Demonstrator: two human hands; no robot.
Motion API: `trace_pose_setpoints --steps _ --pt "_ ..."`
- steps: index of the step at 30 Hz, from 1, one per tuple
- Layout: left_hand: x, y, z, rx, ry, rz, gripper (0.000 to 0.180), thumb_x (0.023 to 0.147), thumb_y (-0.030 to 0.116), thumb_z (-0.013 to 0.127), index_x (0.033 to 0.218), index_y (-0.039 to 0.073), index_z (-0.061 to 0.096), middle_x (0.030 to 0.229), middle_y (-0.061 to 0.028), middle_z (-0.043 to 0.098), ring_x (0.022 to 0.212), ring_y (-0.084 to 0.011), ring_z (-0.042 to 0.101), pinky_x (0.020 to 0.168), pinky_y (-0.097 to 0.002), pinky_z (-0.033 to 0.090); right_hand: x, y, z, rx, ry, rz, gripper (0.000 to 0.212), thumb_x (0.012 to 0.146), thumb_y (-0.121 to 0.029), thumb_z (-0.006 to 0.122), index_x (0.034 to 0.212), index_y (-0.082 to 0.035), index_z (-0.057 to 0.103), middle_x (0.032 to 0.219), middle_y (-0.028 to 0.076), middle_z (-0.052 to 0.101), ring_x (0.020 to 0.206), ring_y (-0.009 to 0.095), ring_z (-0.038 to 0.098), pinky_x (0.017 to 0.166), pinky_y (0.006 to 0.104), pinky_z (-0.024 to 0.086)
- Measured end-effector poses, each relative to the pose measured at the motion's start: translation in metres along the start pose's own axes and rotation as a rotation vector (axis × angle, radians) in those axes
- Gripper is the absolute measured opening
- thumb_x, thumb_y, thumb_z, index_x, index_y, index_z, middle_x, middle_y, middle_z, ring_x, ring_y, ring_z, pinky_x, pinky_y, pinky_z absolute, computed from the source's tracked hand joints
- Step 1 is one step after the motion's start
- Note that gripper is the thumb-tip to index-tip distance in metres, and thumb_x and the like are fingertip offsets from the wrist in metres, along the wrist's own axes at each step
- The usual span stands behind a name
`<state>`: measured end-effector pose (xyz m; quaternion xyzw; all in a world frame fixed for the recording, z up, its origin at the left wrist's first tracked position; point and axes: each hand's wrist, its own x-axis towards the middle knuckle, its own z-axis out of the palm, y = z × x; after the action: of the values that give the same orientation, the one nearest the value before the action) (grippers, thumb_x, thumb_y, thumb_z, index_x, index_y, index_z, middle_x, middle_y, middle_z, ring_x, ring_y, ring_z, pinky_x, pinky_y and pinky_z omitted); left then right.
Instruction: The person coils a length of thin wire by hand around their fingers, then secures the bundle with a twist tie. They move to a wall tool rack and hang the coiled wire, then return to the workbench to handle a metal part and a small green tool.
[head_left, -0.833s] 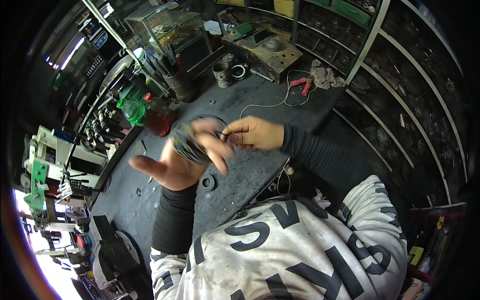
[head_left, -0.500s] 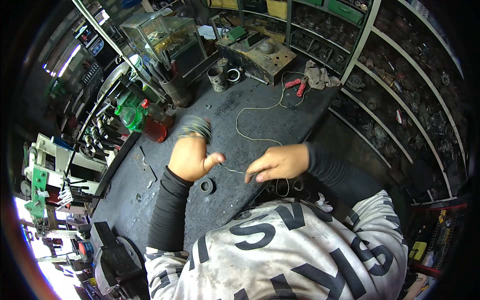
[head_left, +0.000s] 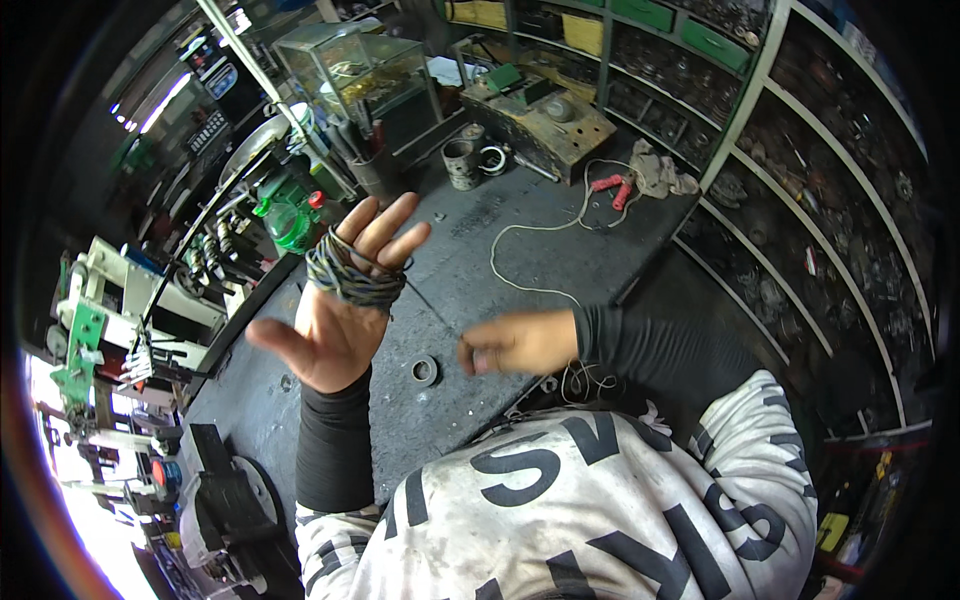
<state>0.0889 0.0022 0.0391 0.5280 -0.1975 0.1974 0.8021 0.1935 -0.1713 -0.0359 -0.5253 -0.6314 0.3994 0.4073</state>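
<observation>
Pinched between the thumb and fingers of the right hand (head_left: 520, 343), blurred near the centre of the frame, a thin dark strand (head_left: 432, 304) runs straight up-left to the coil of cord (head_left: 355, 278). That coil wraps in many turns around the fingers of the left hand (head_left: 335, 335), left of centre, which is open, palm facing up, thumb spread well apart.

Nearest, along the bottom, the person's pale shirt (head_left: 470, 535) carries very large dark printed capitals, partly broken by folds. On the dark bench (head_left: 360, 440) just below the hands lies a dark ring (head_left: 434, 377). Farther up, a pale string (head_left: 535, 228) loops toward red handles (head_left: 622, 191) beside a crumpled rag (head_left: 655, 172). A green bottle (head_left: 285, 226) stands upper left of the coil; a worn tin (head_left: 461, 166) sits at upper centre. Behind, at upper left, a dark panel (head_left: 219, 82) bears a light mark too small to read.
</observation>
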Motion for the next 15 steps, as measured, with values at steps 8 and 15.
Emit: trace_pose_setpoints --steps 8,15 --pt "-0.058 -0.02 -0.041 0.842 -0.551 -0.461 0.119 0.065 0.09 0.037 0.137 -0.005 0.035 0.131 -0.0189 0.05 0.109 -0.0269 0.057 0.097 -0.0376 0.041 0.027 -0.071 -0.052 -0.303 -0.1 -0.071 0.015 0.085 -0.014 0.06 0.088 0.001 0.058 0.08 0.014 0.063 0.071 0.022 0.06 0.067 0.0332 0.046" --pt "-0.071 0.01 -0.019 -0.129 -0.228 -0.07 0.145 0.046 0.101 0.027 0.139 -0.01 0.024 0.132 -0.0307 0.044 0.1 -0.034 0.062 0.079 -0.0413 0.052 0.074 0.029 -0.007 0.325 0.08 -0.037 0.018 0.096 -0.018 0.052 0.096 -0.003 0.062 0.073 -0.004 0.054 0.065 0.004 0.046 0.059 0.0205 0.04"
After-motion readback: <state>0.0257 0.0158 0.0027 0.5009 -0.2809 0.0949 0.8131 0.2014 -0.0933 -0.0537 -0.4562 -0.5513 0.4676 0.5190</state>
